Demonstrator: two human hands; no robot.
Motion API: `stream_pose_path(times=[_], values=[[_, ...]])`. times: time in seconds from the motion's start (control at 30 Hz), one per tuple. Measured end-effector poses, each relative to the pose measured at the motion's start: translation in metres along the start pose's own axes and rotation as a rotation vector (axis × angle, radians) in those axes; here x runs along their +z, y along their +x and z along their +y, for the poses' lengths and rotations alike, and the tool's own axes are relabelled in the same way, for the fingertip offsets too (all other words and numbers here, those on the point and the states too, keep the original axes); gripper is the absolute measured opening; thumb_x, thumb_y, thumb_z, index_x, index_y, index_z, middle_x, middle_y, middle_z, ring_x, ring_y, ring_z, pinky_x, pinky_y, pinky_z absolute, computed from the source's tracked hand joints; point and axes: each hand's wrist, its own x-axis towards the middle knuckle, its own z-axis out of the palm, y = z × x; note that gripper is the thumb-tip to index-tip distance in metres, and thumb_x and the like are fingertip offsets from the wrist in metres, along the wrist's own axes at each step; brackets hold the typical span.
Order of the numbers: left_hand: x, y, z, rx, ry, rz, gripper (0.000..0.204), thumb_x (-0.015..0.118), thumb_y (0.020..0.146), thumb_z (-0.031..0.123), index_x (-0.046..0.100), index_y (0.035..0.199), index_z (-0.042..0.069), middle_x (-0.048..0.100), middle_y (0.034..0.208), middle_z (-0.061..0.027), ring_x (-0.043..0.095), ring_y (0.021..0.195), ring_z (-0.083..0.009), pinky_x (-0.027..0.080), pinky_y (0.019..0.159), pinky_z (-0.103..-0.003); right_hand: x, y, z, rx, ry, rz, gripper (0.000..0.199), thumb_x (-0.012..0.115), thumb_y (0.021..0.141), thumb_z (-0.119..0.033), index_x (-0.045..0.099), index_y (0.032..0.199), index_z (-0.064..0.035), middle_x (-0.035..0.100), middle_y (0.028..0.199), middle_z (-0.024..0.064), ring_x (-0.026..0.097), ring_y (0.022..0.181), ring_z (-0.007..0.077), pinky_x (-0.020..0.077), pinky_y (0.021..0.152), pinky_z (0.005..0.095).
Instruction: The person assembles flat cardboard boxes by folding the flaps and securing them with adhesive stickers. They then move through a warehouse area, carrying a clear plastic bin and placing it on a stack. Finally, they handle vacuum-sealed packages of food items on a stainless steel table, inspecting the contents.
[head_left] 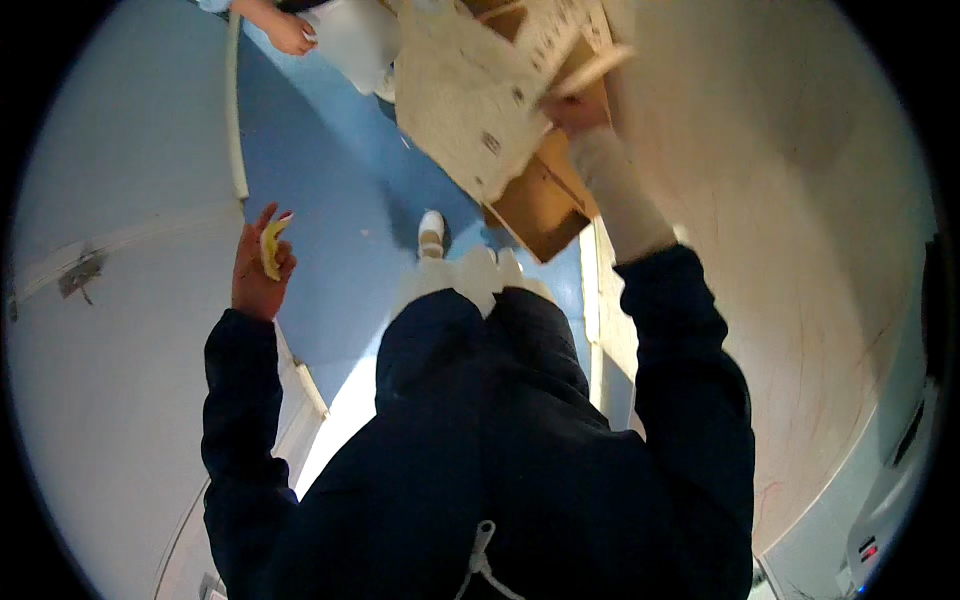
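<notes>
The handling looks only partway along to me. My right hand (578, 115) is up at the pale cardboard (465, 100), but blur keeps me from telling whether it grips or merely touches. The cardboard sits at a slant ahead of me, above the blue floor (320, 200), with an open brown box (545, 205) beside it; nothing there looks squared up yet. My left hand (250, 272) pinches a curved yellow thing (269, 248) (too small to name), not put down, well apart from the cardboard.
</notes>
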Motion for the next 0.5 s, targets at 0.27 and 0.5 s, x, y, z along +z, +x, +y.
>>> stream_pose_path(times=[0.27,0.5], values=[[0.004,0.013,-0.095,-0.197,0.215,0.09,0.054,0.054,0.078,0.025,0.035,0.125,0.007,0.044,0.118,-0.0133,0.047,0.102,-0.0193,0.041,0.086,-0.024,0.045,0.06,-0.004,-0.116,-0.024,-0.061,0.025,0.064,0.069,-0.011,0.058,0.092,-0.0029,0.06,0.091,0.0086,0.056,0.08,0.0199,0.045,0.07,0.0285],[0.015,0.051,-0.119,-0.3,0.188,0.039,0.05,0.055,0.079,0.023,0.039,0.123,0.006,0.044,0.117,-0.0131,0.045,0.105,-0.0209,0.036,0.093,-0.028,0.081,0.078,-0.025,-0.231,-0.09,0.027,0.035,0.062,0.072,-0.02,0.051,0.102,-0.0053,0.056,0.1,0.0114,0.052,0.09,0.0242,0.0424,0.076,0.032]])
